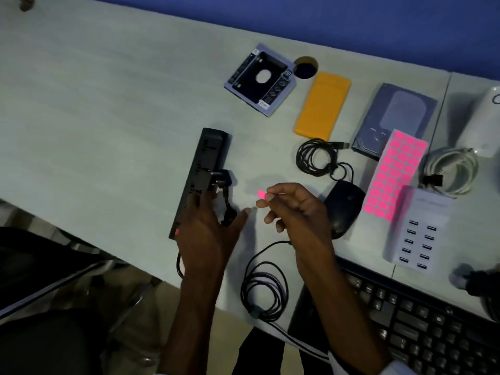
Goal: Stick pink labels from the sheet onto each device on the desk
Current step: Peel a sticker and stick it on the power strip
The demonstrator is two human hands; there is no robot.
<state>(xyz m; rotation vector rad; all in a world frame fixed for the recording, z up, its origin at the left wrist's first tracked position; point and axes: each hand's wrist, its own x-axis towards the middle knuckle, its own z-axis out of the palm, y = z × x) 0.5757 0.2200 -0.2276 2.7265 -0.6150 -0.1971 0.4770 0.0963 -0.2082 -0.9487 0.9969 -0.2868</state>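
My right hand [295,209] pinches one small pink label [262,194] between thumb and forefinger, held above the desk just right of the black power strip [205,169]. My left hand [208,234] rests flat on the near end of that strip, fingers spread, beside a plug and its cord. The sheet of pink labels [395,171] lies to the right, partly over a grey hard drive [395,115]. Other devices: a black mouse [343,209], an orange case [323,104], a drive caddy [261,78], a white multi-port USB charger [419,234], a black keyboard [422,323].
A coiled black cable [315,158] lies above the mouse and another coil [263,290] near the desk's front edge. A white cable [454,169] and a white device [484,123] sit far right. A round cable hole [305,67] is at the back.
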